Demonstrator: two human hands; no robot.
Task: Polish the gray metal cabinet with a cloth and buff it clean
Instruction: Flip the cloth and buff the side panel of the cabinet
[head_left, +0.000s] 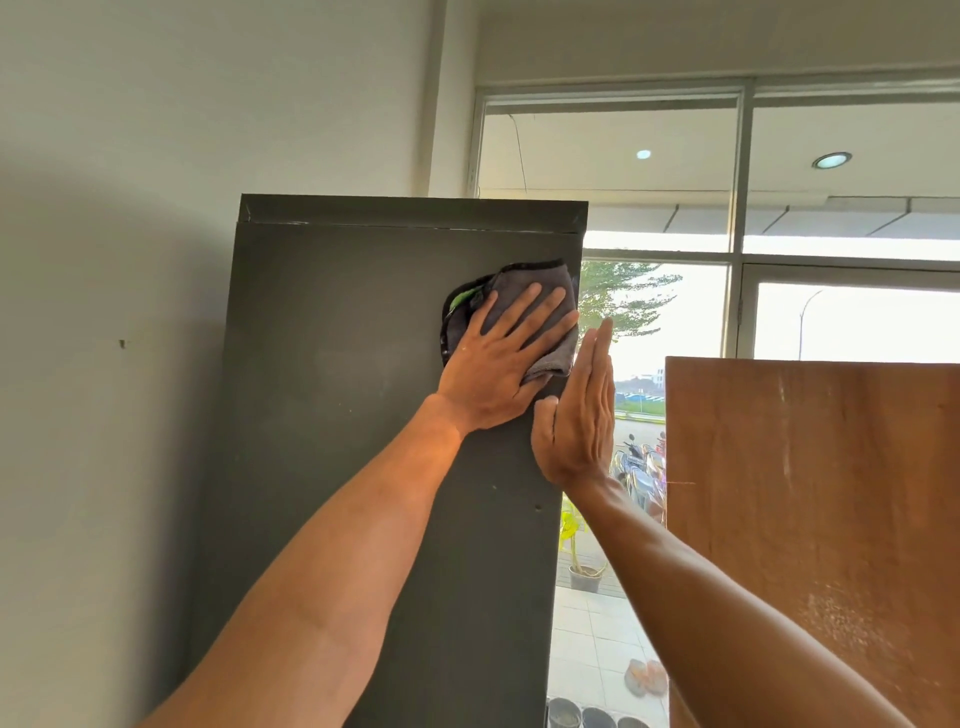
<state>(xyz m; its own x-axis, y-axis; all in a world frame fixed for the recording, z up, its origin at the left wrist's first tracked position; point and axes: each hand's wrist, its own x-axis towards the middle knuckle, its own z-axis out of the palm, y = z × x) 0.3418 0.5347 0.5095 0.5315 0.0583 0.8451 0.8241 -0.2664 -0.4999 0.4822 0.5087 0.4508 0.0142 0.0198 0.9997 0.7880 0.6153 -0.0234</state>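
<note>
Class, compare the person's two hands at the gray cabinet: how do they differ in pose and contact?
The left hand lies flat on the gray cloth, pressing it to the cabinet face; the right hand touches no cloth. The left hand's fingers fan apart; the right hand's are held together, upright along the cabinet's right edge. Both are open, fingers straight.

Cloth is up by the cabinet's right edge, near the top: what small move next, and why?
Probably slide the cloth leftward across the cabinet. The left hand presses it flat at the panel's right edge, the right hand stands flat beside that edge, and most of the panel lies to its left.
</note>
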